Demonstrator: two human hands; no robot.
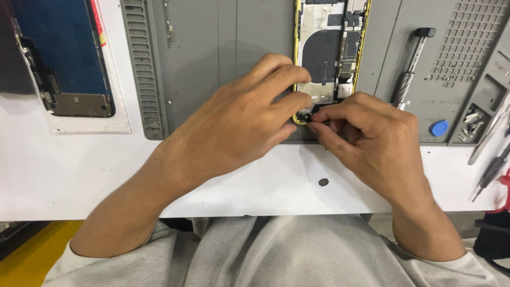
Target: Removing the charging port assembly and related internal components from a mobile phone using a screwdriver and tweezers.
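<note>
Two hands at opened yellow phone (329,53), left hand (239,122) grip steadying its frame, right hand (372,138) grip pinched on tiny part.

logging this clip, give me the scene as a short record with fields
left hand: left hand steadies the bottom edge of the opened phone
right hand: right hand pinches at a small part at the phone's bottom corner
surface: grey work mat on a white table
left of mat: detached phone screen
right of mat: screwdriver, blue pick, tweezers
</note>
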